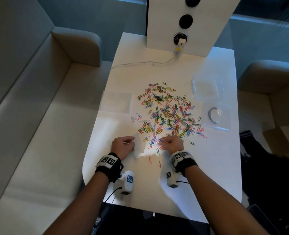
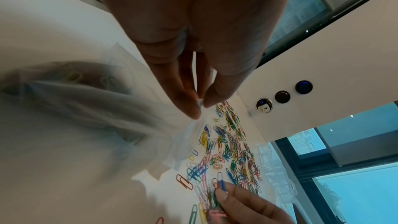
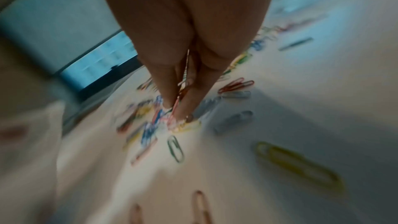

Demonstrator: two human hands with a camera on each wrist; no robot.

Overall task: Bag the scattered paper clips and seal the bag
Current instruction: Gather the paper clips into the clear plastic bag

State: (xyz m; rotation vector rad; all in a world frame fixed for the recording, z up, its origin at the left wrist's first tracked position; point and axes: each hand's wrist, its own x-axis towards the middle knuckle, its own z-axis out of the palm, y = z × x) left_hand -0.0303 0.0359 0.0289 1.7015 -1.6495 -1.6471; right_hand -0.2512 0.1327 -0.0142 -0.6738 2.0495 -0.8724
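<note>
On a white worktop [image 1: 213,167], the left hand [image 1: 123,146] pinches a clear bag's [image 2: 107,117] rim while the right hand [image 1: 171,144] pinches several colourful paper clips [image 1: 169,114].

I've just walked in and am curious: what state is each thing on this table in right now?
left hand: pinches the bag's edge.
bag: open, a few clips inside, unsealed.
right hand: pinches clips from the pile.
paper clips: mostly scattered on the table.
clear box: looks empty.
charger: plugged in.
</note>
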